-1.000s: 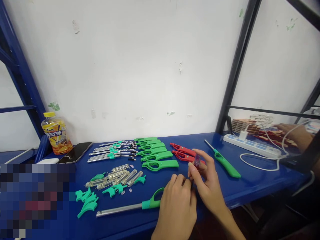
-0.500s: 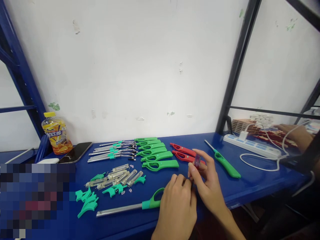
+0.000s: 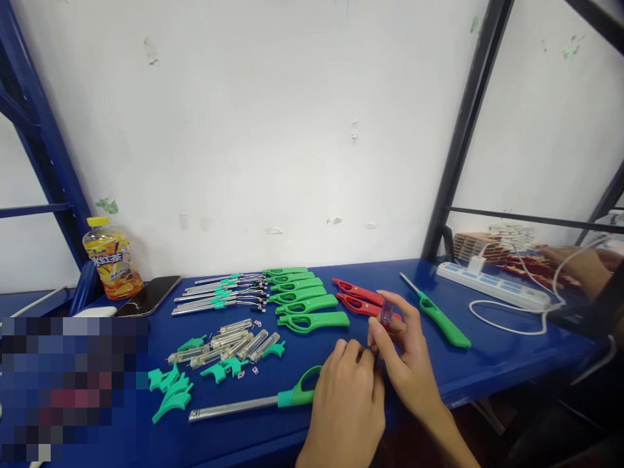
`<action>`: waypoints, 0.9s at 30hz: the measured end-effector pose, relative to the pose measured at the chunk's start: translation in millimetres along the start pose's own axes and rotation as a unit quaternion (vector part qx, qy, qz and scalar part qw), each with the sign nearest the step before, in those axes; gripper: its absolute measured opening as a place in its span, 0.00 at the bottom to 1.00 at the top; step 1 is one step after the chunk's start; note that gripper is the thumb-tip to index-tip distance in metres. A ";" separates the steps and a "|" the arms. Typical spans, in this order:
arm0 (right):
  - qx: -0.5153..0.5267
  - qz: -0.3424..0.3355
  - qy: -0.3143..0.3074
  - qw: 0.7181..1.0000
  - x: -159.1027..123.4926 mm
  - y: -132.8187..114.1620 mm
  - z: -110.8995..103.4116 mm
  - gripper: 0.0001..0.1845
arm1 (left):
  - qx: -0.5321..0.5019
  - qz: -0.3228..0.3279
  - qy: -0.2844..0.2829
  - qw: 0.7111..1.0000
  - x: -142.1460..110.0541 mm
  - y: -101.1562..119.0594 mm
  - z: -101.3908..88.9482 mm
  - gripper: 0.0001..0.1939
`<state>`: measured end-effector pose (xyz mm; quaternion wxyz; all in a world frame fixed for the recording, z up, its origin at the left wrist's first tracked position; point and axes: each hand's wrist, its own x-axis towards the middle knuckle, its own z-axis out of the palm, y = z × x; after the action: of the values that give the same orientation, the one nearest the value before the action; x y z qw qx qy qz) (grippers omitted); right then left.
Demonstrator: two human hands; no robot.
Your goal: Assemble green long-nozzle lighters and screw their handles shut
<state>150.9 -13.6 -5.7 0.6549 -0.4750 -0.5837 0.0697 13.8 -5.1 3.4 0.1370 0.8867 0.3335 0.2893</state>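
My right hand pinches a small clear purple part between thumb and fingers, held upright over the blue table. My left hand is curled closed beside it, fingertips meeting the right hand; what it grips is hidden. Under my left hand lies a green long-nosed lighter with a metal tube. Behind my hands lie two red lighter shells and a row of green lighter shells.
Metal tubes with wires, clear fuel tanks and teal triggers lie at left. A drink bottle and phone stand at the back left. A finished green lighter and power strip lie right. Another person's hand works beyond.
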 end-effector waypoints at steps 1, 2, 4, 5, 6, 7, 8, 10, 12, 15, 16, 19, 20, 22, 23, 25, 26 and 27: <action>0.000 0.000 0.000 1.000 -0.1 -0.2 0.1 0.24 | -0.001 -0.001 0.000 1.000 -0.3 0.0 -0.1 0.14; 0.001 0.001 -0.001 1.000 -0.3 -0.4 0.2 0.24 | -0.001 -0.001 0.000 1.000 -0.7 0.0 -0.2 0.14; 0.001 0.002 -0.002 1.000 -0.4 -0.5 0.3 0.24 | -0.001 -0.003 -0.001 1.000 -1.6 0.0 -0.1 0.14; 0.002 0.003 -0.002 1.000 -0.4 -0.6 0.4 0.24 | -0.001 -0.003 0.000 1.000 -2.0 0.0 0.1 0.14; 0.001 0.003 -0.002 1.000 -0.3 -0.6 0.4 0.24 | -0.001 -0.003 -0.001 1.000 -2.3 0.0 0.3 0.14; 0.001 0.002 -0.003 1.000 -0.2 -0.5 0.4 0.24 | 0.000 -0.002 0.000 1.000 -2.5 0.0 0.6 0.14; 0.000 0.002 -0.003 1.000 0.0 -0.5 0.4 0.24 | 0.000 -0.001 0.000 1.000 -2.5 -0.1 0.9 0.14; -0.001 0.001 -0.003 1.000 0.4 -0.2 0.5 0.23 | 0.002 0.001 0.001 1.000 -2.5 -0.1 1.7 0.14; -0.001 -0.001 -0.001 1.000 0.7 0.2 0.8 0.23 | 0.003 0.002 0.002 1.000 -2.6 -0.3 2.3 0.14; -0.001 -0.003 0.000 1.000 0.8 0.7 1.1 0.23 | 0.004 0.005 0.003 1.000 -2.7 -0.5 2.8 0.15; -0.001 -0.003 0.001 1.000 0.7 0.8 1.1 0.24 | 0.004 0.005 0.004 1.000 -2.7 -0.6 2.8 0.15; 0.002 0.000 0.001 1.000 0.0 1.0 0.4 0.24 | 0.003 0.003 0.005 1.000 -2.4 -0.6 2.1 0.14; 0.003 0.001 0.000 1.000 -0.2 1.1 0.0 0.24 | 0.003 0.002 0.006 1.000 -2.3 -0.4 1.9 0.14; 0.005 0.002 0.000 1.000 -0.3 1.4 -0.6 0.24 | 0.002 0.002 0.006 1.000 -2.1 -0.1 1.5 0.14; 0.005 0.002 0.000 1.000 -0.2 1.6 -0.8 0.24 | 0.003 0.003 0.005 1.000 -2.0 0.1 1.5 0.14; 0.006 0.004 -0.001 1.000 -0.1 1.9 -1.0 0.25 | 0.004 0.004 0.005 1.000 -2.1 0.4 1.8 0.14; 0.006 0.004 -0.001 1.000 0.0 2.1 -1.0 0.25 | 0.005 0.004 0.005 1.000 -2.2 0.5 2.1 0.14; 0.006 0.004 -0.002 1.000 -0.1 2.2 -0.9 0.25 | 0.006 0.004 0.006 1.000 -2.3 0.6 2.4 0.14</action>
<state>152.7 -13.0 -7.2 0.6565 -0.4734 -0.5823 0.0769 14.1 -7.3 0.8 0.1287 0.8873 0.3320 0.2931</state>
